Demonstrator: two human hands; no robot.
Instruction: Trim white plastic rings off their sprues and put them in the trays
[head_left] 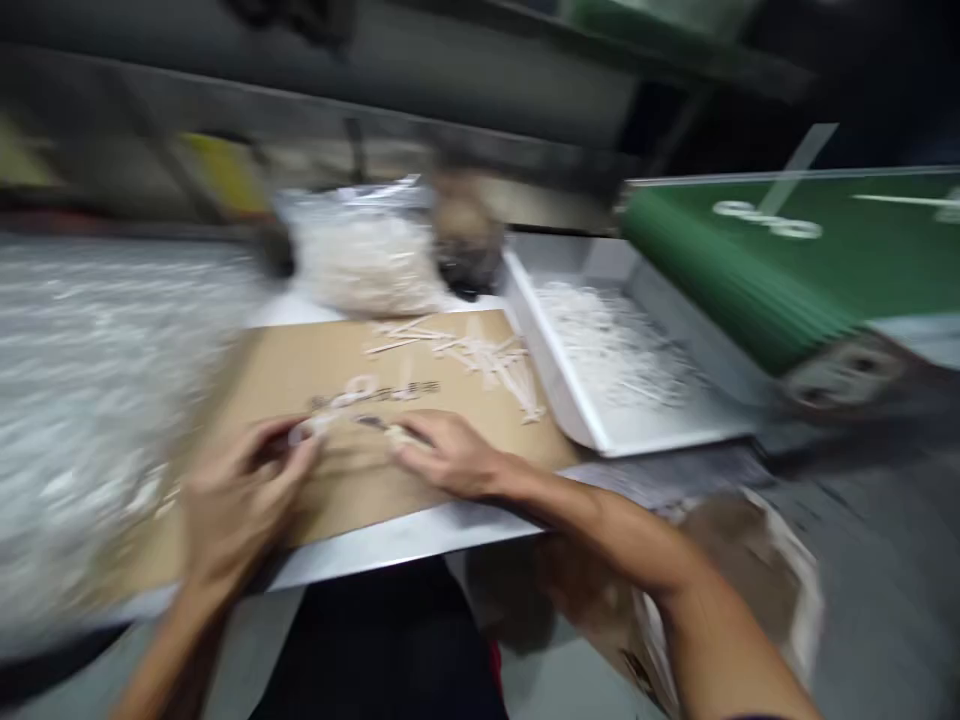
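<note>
The picture is smeared by motion. My left hand (240, 500) and my right hand (450, 452) rest on a brown cardboard sheet (300, 380) on the table. The fingers of both curl in a pinch around small pale plastic pieces (341, 405) that lie between them. What exactly each one grips is too blurred to name. More thin white sticks (480, 355) lie scattered on the cardboard beyond my right hand.
A white tray (570, 400) holding several white sticks stands to the right. Behind it runs a green conveyor belt (750, 270). A clear bag of white pieces (367, 250) sits at the back. A large pale heap (82, 380) fills the left side.
</note>
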